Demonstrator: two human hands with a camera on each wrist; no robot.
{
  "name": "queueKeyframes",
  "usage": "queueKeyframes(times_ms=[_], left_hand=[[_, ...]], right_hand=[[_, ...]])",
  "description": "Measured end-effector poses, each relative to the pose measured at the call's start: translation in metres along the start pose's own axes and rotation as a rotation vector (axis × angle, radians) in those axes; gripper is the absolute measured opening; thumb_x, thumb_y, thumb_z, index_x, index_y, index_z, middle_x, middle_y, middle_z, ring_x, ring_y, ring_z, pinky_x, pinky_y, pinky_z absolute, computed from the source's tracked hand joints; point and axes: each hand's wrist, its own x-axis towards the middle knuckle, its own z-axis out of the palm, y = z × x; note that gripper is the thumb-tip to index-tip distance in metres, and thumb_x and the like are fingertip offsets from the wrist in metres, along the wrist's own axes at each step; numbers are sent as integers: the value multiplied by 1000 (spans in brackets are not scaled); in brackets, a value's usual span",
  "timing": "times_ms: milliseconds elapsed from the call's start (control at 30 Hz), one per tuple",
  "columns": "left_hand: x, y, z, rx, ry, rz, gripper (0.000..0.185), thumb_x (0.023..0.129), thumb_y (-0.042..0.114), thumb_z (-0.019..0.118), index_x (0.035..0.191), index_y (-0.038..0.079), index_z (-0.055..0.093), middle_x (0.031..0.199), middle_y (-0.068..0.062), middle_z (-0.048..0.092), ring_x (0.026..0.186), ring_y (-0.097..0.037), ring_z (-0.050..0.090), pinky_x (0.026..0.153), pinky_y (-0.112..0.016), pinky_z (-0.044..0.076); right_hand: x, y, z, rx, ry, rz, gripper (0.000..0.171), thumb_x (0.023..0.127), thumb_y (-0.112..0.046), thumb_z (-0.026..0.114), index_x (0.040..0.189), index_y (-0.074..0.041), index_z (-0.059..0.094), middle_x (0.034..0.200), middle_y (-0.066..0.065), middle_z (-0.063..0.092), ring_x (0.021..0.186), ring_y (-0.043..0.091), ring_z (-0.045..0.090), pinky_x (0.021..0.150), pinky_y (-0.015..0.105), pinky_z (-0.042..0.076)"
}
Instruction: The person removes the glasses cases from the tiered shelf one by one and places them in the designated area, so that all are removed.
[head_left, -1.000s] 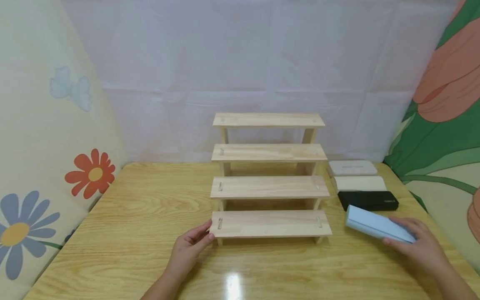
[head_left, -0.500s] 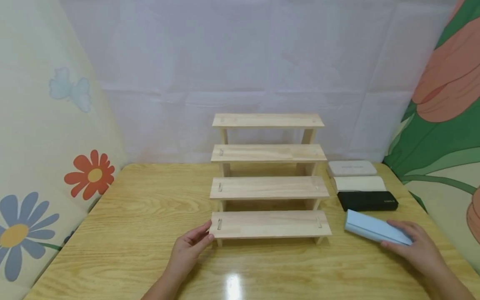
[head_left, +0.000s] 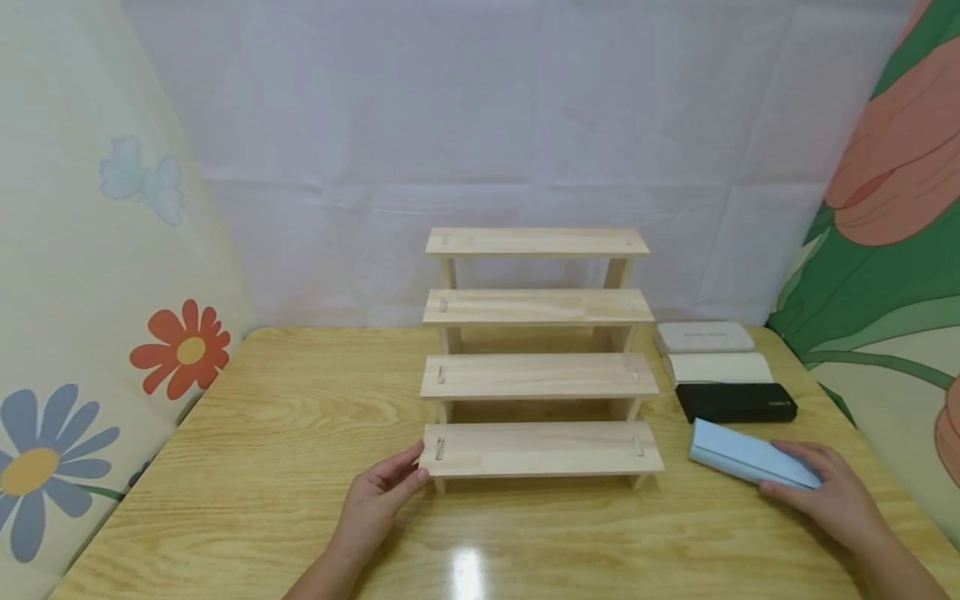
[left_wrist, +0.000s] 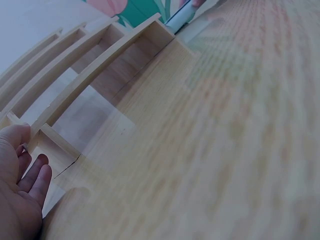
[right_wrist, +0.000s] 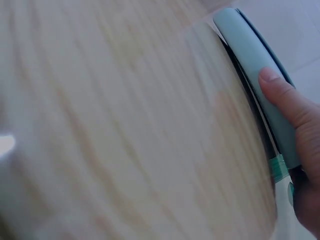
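Observation:
A pale wooden stepped display stand (head_left: 540, 450) with several shelves stands mid-table. My left hand (head_left: 381, 500) grips the left end of its lowest shelf, thumb at the front corner; in the left wrist view the thumb lies against the shelf's end and the other fingers are loosely bent. Right of the stand, my right hand (head_left: 832, 492) holds a light blue glasses case (head_left: 750, 454) by its right end. The thumb lies along the near side and the fingers are over the far side. In the right wrist view the case's long lower edge is right at the tabletop.
Behind the blue case lie a black case (head_left: 735, 402), a cream case (head_left: 718, 367) and a white case (head_left: 703, 336) in a row. A white cloth (head_left: 337, 125) hangs behind the wooden table (head_left: 300, 400). Flowered panels flank both sides.
My right hand has lowered the blue glasses case slightly toward the table, and its far end has come down a little. My left hand stays at the lowest shelf.

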Motion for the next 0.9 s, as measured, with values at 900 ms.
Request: queueKeyframes(times_ms=[900], left_hand=[[0,0,0,14,2,-7,41,87,6,72,126,-1,62,124,6,67,97,2,64,85,-15,56]], right_hand=[[4,7,3,48,96,18,89,85,-34,77,147,9,30,146,43,24,131,64,21,104,76,21]])
